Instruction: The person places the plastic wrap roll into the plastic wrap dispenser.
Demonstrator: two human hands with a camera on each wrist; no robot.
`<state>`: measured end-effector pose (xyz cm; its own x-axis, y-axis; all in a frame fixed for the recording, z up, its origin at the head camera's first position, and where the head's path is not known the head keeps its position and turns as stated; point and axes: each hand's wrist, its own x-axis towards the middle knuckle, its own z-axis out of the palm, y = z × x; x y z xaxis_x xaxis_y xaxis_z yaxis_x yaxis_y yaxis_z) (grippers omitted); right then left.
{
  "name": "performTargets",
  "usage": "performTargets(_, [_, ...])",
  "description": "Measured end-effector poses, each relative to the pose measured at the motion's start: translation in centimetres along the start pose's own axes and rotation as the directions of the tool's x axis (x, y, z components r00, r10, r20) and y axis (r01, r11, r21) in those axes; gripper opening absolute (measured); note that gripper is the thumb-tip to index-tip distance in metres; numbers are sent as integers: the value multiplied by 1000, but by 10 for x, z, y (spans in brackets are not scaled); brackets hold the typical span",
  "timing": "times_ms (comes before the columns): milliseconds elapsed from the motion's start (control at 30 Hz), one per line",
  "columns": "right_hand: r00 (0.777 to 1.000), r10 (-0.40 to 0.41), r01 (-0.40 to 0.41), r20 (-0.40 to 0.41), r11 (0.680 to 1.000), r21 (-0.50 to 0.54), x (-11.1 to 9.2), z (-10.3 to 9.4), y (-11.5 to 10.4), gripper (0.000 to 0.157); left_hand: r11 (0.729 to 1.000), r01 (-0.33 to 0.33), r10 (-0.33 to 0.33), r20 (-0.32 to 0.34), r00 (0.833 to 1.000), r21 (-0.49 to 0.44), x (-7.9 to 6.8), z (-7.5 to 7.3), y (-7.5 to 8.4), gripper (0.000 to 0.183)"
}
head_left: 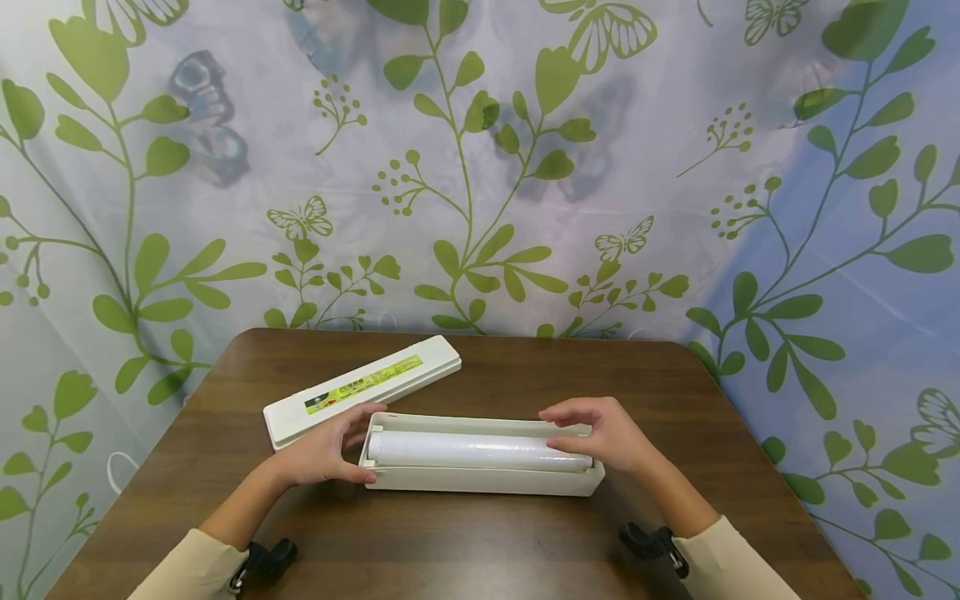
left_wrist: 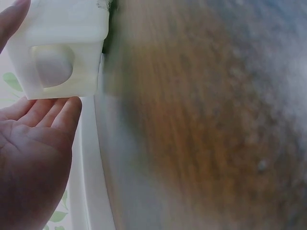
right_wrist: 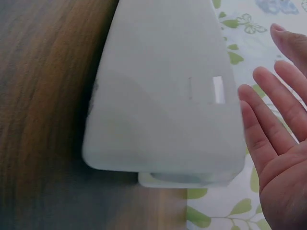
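Note:
A long white plastic wrap dispenser box (head_left: 480, 481) sits on the table with its top off, a white roll of plastic wrap (head_left: 465, 450) lying lengthwise inside. My left hand (head_left: 322, 446) grips the box's left end, thumb at the front corner and fingers at the back one. In the left wrist view that end wall shows a rounded opening with the roll's end (left_wrist: 55, 65) behind it. Over the right end hovers my right hand (head_left: 600, 433), its fingers loosely extended near the roll. The right wrist view shows those fingers (right_wrist: 271, 124) spread beside the box's long wall.
Behind the box, to the left, lies a long white lid (head_left: 288, 422) at a slant, bearing a yellow-green label (head_left: 363, 384). The brown wooden table (head_left: 465, 550) ends at a leaf-and-butterfly patterned curtain (head_left: 337, 275). Black straps circle both wrists.

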<state>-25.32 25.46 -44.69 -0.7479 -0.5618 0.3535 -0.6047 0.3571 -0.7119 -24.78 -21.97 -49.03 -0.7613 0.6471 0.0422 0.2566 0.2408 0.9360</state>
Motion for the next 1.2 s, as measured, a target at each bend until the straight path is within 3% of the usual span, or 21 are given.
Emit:
performTargets(200, [998, -34, 34, -47, 999, 2, -7, 0, 5, 40, 1000, 13, -13, 1, 1000, 9, 0, -1, 0, 94])
performTargets(533, [995, 26, -27, -94, 1000, -8, -27, -9, 19, 46, 1000, -1, 1, -1, 1000, 17, 0, 0, 2, 94])
performTargets(1200, [997, 20, -11, -77, 994, 109, -52, -17, 38, 66, 1000, 8, -8, 1, 1000, -11, -4, -1, 4, 100])
